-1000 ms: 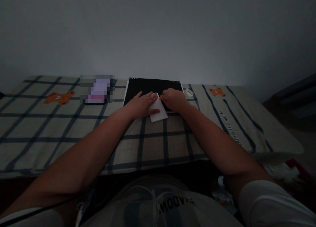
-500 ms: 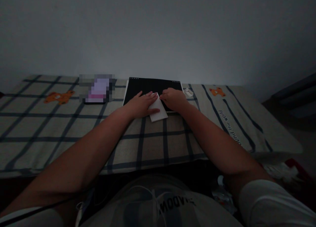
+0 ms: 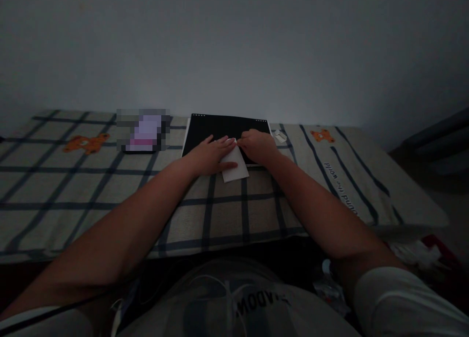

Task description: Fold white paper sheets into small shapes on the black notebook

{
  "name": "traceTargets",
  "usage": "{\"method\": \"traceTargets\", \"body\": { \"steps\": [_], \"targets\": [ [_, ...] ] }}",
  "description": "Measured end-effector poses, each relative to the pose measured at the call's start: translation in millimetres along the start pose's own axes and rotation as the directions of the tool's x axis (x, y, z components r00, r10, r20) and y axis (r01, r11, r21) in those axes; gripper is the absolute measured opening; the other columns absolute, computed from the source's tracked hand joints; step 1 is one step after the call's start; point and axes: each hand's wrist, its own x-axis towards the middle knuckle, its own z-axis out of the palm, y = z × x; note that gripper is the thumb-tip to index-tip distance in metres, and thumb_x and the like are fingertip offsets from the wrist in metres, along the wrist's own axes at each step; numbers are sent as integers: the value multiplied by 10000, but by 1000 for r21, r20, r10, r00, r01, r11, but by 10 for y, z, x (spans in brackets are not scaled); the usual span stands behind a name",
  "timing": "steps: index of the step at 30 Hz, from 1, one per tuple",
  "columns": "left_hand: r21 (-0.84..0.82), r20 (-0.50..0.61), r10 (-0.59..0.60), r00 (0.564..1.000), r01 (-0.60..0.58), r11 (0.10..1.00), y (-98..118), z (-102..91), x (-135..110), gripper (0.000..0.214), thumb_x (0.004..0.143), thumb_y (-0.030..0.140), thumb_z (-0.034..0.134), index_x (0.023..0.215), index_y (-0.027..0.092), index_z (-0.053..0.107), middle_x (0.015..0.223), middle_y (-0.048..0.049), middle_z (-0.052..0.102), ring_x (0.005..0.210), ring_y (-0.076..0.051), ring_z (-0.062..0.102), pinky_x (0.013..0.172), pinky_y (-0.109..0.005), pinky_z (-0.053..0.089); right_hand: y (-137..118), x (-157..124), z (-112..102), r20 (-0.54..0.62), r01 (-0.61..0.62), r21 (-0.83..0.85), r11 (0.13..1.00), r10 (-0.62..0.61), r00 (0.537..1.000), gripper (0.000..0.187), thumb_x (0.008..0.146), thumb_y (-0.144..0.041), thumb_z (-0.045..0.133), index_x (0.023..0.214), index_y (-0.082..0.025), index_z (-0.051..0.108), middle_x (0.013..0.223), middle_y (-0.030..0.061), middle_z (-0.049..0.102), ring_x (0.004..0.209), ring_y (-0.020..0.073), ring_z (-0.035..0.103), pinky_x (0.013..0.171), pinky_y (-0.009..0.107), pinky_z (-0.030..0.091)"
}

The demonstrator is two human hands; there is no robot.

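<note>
Hardly anything has moved since half a second ago: both of your hands stay where they were, and only the view has slid a touch, so the bed's left side sits slightly lower and further left in the frame. Your left hand [image 3: 210,156] lies flat, palm down, with its fingers [image 3: 224,142] stretched out and a little apart, pressing on the left part of the white folded paper [image 3: 237,170]. Your right hand [image 3: 258,146] meets it from the other side, its fingers curled close together at the paper's far tip; the dim light does not show whether they pinch the paper or only press on it. The paper lies across the near edge of the black pad [image 3: 220,127], its near corner hanging over onto the checked sheet [image 3: 110,190] of the bed. The pad sits at the middle of the bed's far edge, against the wall. Just off the pad's right edge lies a small white object [image 3: 280,136], too small to make out. Left of the pad, near the far edge, is a blurred-out item [image 3: 142,131]. Orange bear prints [image 3: 86,143] mark the sheet on either side.
</note>
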Motion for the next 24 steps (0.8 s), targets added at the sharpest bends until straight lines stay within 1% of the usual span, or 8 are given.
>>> {"method": "traceTargets", "body": {
  "steps": [5,10,12,17,20,24],
  "targets": [
    [1,8,-9,1000,9,1000,3,-8,0,791,1074,561,437,1715,164,200,1765,-116,237,1654,-282,194,1331,-550,110,-11,31,-3,1,-24,21,999,24,1000,393,1072,-210,390,1145,-156,772,1178,152,743,1080,264,640,727,329,428],
    [4,6,6,1000,-6,1000,-2,12,15,776,1078,565,428,1719,194,194,1764,-113,237,1653,-284,194,1331,-549,96,12,21,3,14,0,2,1000,0,1000,405,1076,-217,386,1130,-170,784,1183,142,746,1085,275,641,719,334,422],
    [2,7,11,1000,-11,1000,-3,11,17,776,1078,565,433,1719,196,197,1766,-114,230,1652,-282,198,1331,-541,103,13,26,8,10,-10,0,1000,10,1000,413,1080,-218,377,1134,-170,784,1180,144,745,1082,277,641,715,335,420],
    [8,17,8,1000,-8,1000,-14,12,20,798,1077,562,444,1713,149,196,1769,-120,212,1656,-280,183,1332,-542,113,8,51,5,4,-20,20,1000,20,1000,406,1076,-222,387,1137,-163,783,1186,153,740,1088,269,638,720,323,421],
    [9,13,9,1000,-9,1000,-23,24,23,788,1076,559,448,1709,149,218,1770,-119,214,1655,-281,188,1330,-549,123,21,40,2,23,-10,1,1000,10,1000,406,1070,-219,392,1143,-170,788,1181,149,743,1077,272,636,731,324,426],
    [3,-22,26,999,-26,1000,-36,21,12,760,1068,571,459,1699,190,277,1758,-116,271,1645,-288,226,1327,-527,161,35,14,2,20,7,-12,1000,-7,1000,405,1065,-207,392,1143,-175,788,1176,140,746,1070,275,638,729,335,429]
  ]
}}
